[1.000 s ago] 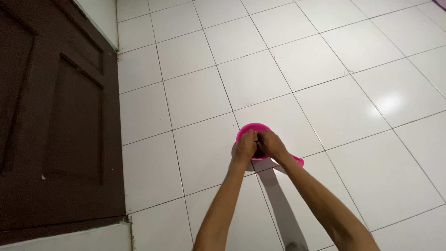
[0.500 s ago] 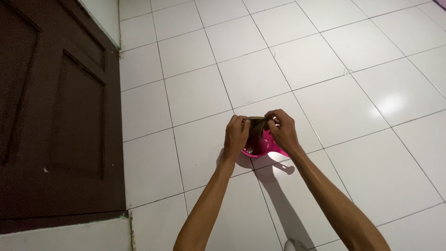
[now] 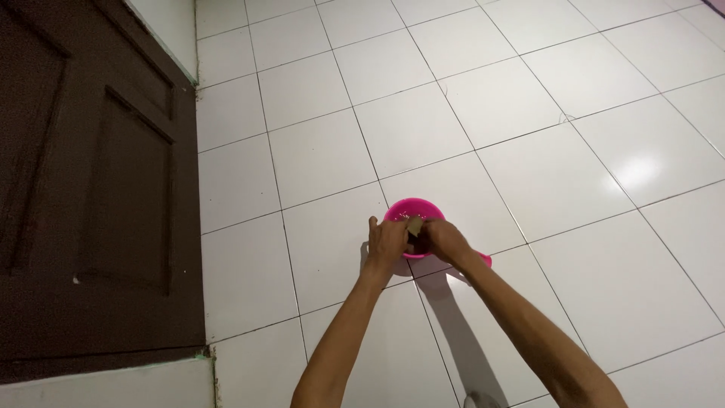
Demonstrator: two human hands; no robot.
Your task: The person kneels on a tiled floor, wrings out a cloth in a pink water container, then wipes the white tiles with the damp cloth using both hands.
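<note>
1. Both arms reach down to a small pink plastic dipper [image 3: 411,208] that sits on the white tiled floor [image 3: 529,151], a little way out from the dark brown wooden door [image 3: 91,189].
2. The left hand [image 3: 387,242] is curled at the near left of the rim, fingers closed on a small dark, limp piece [image 3: 414,227] that lies in the mouth of the dipper (it looks like a bit of cloth or a scrubbing pad, though I cannot tell which from here).
3. The right hand [image 3: 444,238] is closed on the same dark piece from the other side, so the two hands meet over the bowl. Whether either hand also touches the rim itself is hidden by the fingers.
4. A pink handle [image 3: 483,261] pokes out from beneath the right wrist, pointing toward the person.
5. How the piece will handle, as I judge it: soft and floppy, light, likely wet and so a little slick. It wants a pinch with several fingertips on each end, not a hold at one corner, or it will sag and slip.
6. The dipper looks thin-walled and light, stiff enough to keep its shape. The handle is the sure place to take it; the rim would do for steadying. On glossy tile it may skid if pressed sideways.
7. What, if anything, lies in the bottom of the bowl is too dark to see.
</note>
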